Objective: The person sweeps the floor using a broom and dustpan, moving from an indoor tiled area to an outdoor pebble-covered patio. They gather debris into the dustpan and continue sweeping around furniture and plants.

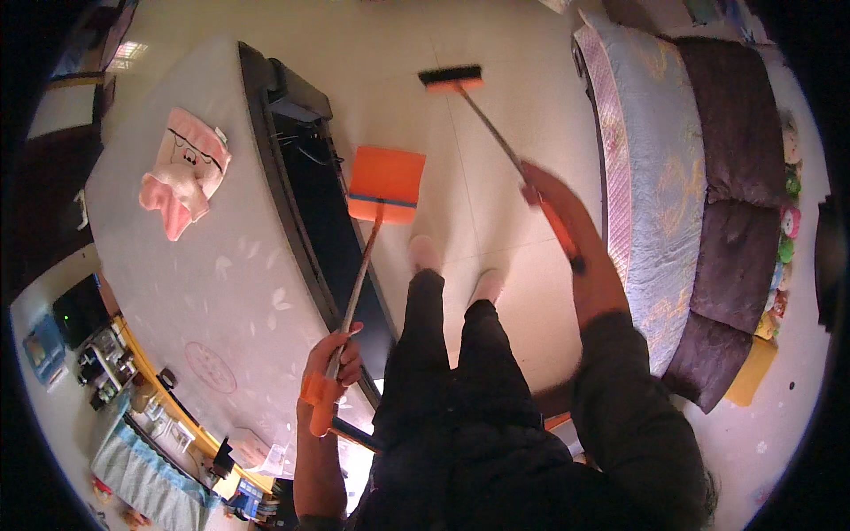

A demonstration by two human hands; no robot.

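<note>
My left hand [337,362] grips the metal handle of an orange dustpan [385,178]. The pan has a dark strip across it and is at the floor beside a low dark table frame. My right hand [541,184] is closed around the handle of a broom [455,78], near its orange grip. The broom's head, orange with dark bristles, is farther forward on the pale tiled floor [451,139] and looks slightly blurred. The two tools are apart. Whether any dirt lies in the pan cannot be told.
To the left, a table under a pale cover [252,332] bears a pink cloth [189,159]. On the right stands a sofa with a light quilted cover [664,179] and dark cushions [737,119]. My feet in pink footwear are on the tiles between them. A tissue box [247,448] is at the table's near end.
</note>
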